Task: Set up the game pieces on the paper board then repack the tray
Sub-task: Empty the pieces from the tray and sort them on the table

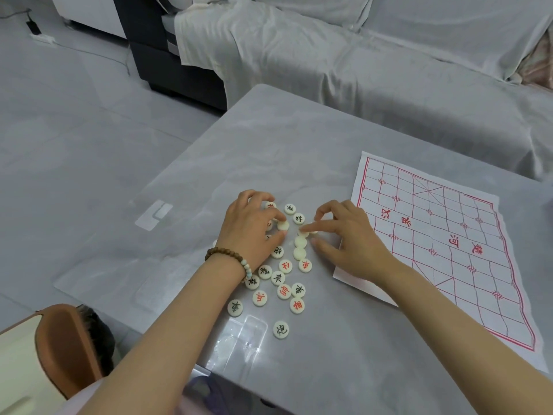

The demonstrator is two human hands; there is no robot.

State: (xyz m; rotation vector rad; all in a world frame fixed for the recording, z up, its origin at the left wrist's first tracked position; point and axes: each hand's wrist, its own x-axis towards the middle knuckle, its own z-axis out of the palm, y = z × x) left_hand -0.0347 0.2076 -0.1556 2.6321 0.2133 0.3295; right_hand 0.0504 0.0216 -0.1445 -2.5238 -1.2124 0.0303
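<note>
At your far left, below the table edge, sits a brown-rimmed object (pixel 59 339) that you cannot identify from here. The grey table (pixel 299 139) fills the middle of your view, with a cloth-draped sofa (pixel 389 70) behind it.

Your left hand (pixel 251 232), with a beaded bracelet (pixel 230 256) at the wrist, reaches into the far end of the scattered game pieces (pixel 278 278). Its thumb and forefinger are narrowed around a blank-faced piece (pixel 283 225), pinching it just above the table, and the other fingers curl over more pieces behind.

The pieces lie loose on the table between your two hands and trail back toward you. Most lie face up with red or black characters; two blank ones lie touching in the middle. A lone black-marked piece (pixel 280 329) lies nearest you, just beside a clear plastic tray (pixel 251 330) whose outline is faint against the table.

Your right hand (pixel 350 241) grips nothing. Its forefinger is stretched out and presses on a tilted piece (pixel 302 234), and the thumb is held apart from it.

The paper board (pixel 449 250), white with a red grid, lies flat at your right. No pieces are on it, and your right wrist crosses its near left corner.
</note>
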